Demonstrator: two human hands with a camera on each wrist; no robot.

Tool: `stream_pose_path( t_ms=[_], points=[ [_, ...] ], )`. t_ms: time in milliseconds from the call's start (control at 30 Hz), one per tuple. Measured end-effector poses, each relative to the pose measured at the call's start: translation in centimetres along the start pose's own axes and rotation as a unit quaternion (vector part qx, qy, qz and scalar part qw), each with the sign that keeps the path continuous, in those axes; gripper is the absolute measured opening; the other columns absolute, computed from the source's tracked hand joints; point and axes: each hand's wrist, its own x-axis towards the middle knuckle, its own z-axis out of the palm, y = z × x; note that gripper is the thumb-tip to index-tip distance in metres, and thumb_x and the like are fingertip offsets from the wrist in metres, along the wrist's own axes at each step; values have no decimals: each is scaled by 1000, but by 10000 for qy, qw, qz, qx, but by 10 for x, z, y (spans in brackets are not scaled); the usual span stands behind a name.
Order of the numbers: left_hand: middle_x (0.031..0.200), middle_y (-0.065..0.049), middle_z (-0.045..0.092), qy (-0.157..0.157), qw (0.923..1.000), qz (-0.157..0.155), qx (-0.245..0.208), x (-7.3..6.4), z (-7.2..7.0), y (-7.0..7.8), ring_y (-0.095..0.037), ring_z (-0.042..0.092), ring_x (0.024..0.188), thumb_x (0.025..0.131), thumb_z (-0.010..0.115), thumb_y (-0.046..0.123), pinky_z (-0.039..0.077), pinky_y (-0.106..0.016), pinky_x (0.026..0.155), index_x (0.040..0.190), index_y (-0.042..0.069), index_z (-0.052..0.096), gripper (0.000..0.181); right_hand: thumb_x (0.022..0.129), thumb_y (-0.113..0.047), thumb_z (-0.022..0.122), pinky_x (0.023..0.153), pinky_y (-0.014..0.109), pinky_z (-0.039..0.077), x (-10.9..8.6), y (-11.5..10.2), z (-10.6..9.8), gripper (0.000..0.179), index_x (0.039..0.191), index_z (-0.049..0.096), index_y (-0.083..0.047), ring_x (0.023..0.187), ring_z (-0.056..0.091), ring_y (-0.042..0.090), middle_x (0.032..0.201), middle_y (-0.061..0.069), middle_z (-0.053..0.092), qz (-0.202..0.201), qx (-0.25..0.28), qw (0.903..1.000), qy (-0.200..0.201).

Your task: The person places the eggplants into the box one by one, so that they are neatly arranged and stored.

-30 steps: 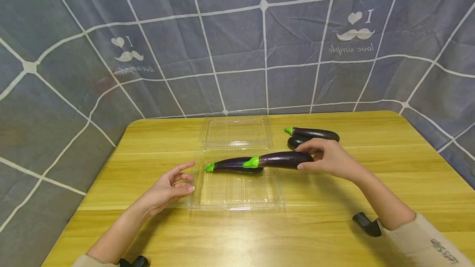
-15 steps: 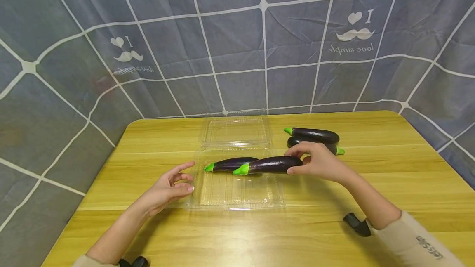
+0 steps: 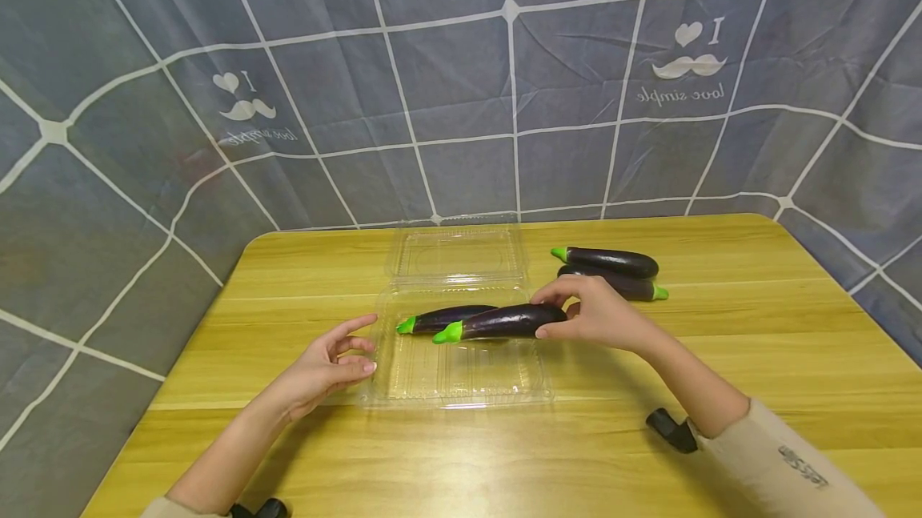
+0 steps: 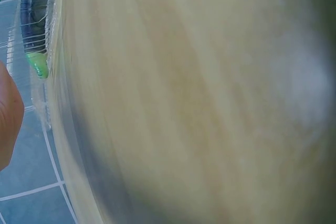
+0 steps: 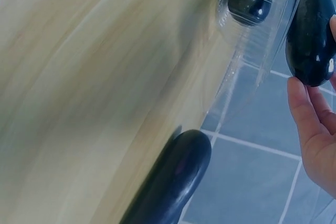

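My right hand [image 3: 594, 316] pinches an eggplant [image 3: 504, 321] by its thick end, its green stem pointing left. The held eggplant hangs over an open clear plastic box [image 3: 461, 382]. Inside that box lies another eggplant [image 3: 435, 319], partly hidden behind the held one. In the right wrist view, fingertips touch the rounded end of the held eggplant [image 5: 311, 40]. My left hand [image 3: 327, 366] is by the box's left edge, fingers spread and loosely bent, holding nothing; whether it touches the box I cannot tell.
Two more eggplants, a rear one [image 3: 612, 262] and a front one [image 3: 623, 286], lie side by side at the back right of the wooden table [image 3: 461, 462]. The box's lid [image 3: 457, 254] lies folded back. A grey checked curtain [image 3: 461, 102] hangs behind.
My right hand has carried its eggplant leftward, further over the box. The front eggplant of the pair behind is now less covered by the hand. My left hand stays put.
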Motion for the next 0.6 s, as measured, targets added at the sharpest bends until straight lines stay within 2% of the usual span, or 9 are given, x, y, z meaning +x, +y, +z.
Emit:
stream_pose_path(
  t_ms=[333, 600],
  points=[
    [113, -11, 43, -6, 10000, 19, -16, 0, 0, 1, -12, 57, 90, 87, 64, 4, 51, -27, 80, 148, 4, 17, 77, 74, -21, 80, 64, 27, 52, 11, -6, 7, 40, 108, 68, -5, 82, 57, 13, 91, -1, 64, -157, 10, 9998, -122],
    [113, -11, 43, -9, 10000, -9, -54, 0, 1, 1, -12, 56, 90, 87, 64, 4, 51, -26, 80, 148, 4, 17, 77, 72, -19, 81, 59, 24, 51, 20, -13, 15, 36, 104, 68, -5, 76, 56, 12, 88, -1, 63, -318, -132, 9992, -179]
  ],
)
